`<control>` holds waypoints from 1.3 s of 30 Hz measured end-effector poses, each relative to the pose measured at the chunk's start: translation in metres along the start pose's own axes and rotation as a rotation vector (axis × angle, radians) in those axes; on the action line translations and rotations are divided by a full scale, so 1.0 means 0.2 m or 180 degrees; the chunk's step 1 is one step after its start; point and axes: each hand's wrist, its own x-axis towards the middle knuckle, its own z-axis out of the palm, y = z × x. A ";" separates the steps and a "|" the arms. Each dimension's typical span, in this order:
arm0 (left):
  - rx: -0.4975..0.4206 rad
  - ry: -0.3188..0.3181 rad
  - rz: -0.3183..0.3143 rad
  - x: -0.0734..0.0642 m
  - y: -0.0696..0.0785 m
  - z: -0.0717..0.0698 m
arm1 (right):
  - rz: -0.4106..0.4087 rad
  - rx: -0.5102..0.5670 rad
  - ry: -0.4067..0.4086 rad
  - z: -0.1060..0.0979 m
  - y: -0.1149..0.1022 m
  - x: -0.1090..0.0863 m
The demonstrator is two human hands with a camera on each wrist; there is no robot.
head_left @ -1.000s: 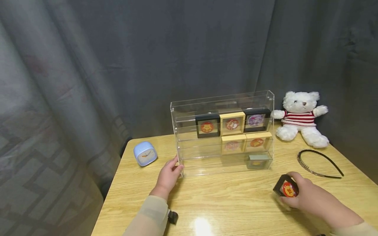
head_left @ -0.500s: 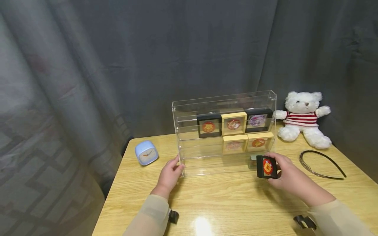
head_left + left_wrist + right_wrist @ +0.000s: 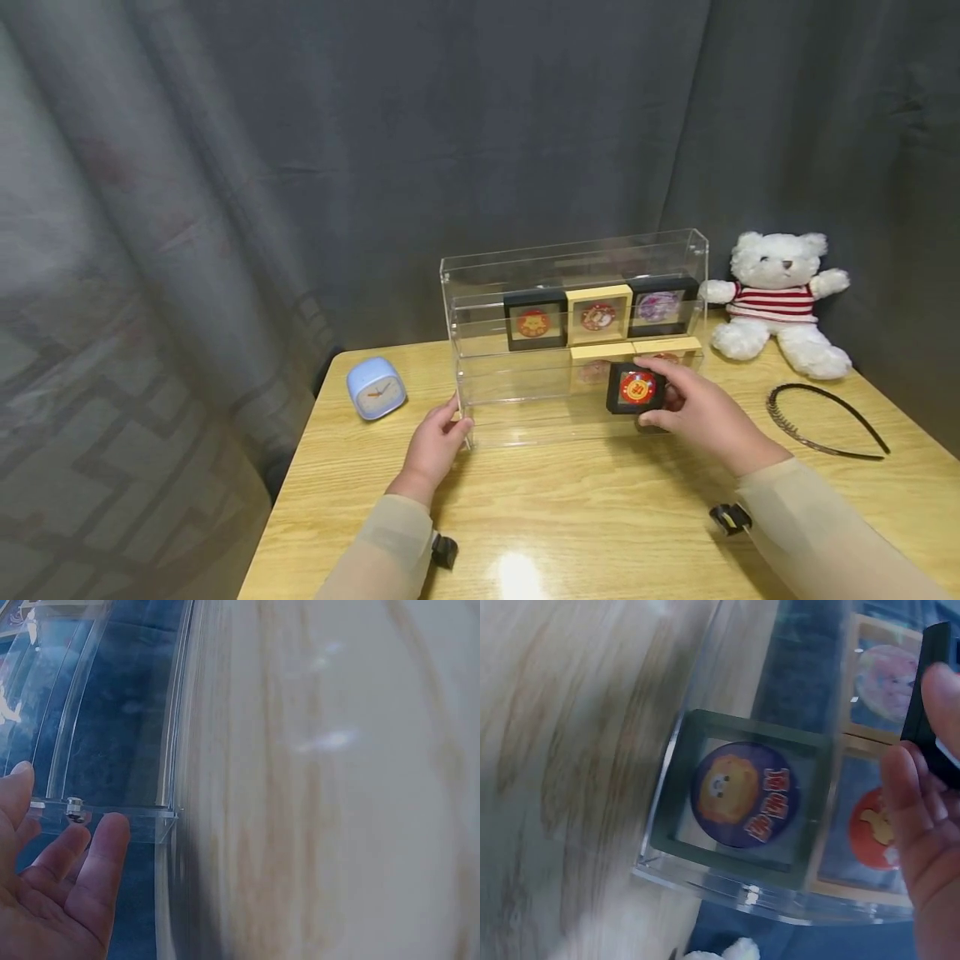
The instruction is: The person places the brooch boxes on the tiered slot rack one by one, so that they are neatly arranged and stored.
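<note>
A clear acrylic display rack (image 3: 510, 390) with several levels stands on the table. My left hand (image 3: 433, 446) holds its lower left side edge, the thumb toward the front. Between the thumb and fingers of my right hand (image 3: 697, 408) is a small black square frame (image 3: 619, 407) with a round red-and-yellow badge, held upright in front of the rack's lower right part. On the upper level are a black frame (image 3: 536, 342), a cream frame (image 3: 600, 290) and another black frame (image 3: 663, 284). Two cream frames fill the right of the middle level. A green frame (image 3: 676, 780) sits at the bottom right corner.
A white teddy bear (image 3: 772, 302) in a striped shirt sits right of the rack. In front of it lies a black toothed headband (image 3: 843, 400). At left stands a blue alarm clock (image 3: 375, 390). Grey curtains (image 3: 480, 150) hang behind the wooden table (image 3: 585, 517).
My right hand has carried the black frame from the table's right side leftward and up to the rack, turning it upright. The left hand has stayed on the rack's edge.
</note>
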 end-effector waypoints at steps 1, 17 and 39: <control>-0.0002 -0.0001 0.0006 0.00 0.00 0.00 | -0.0045 -0.0046 0.0039 0.01 0.01 0.01; -0.0042 0.0019 -0.0033 -0.02 0.01 0.00 | -0.0460 -0.0238 0.0478 0.11 0.11 0.02; 0.0127 -0.0001 -0.0005 -0.01 0.00 0.00 | -0.0974 -0.0457 0.0552 0.18 0.16 0.00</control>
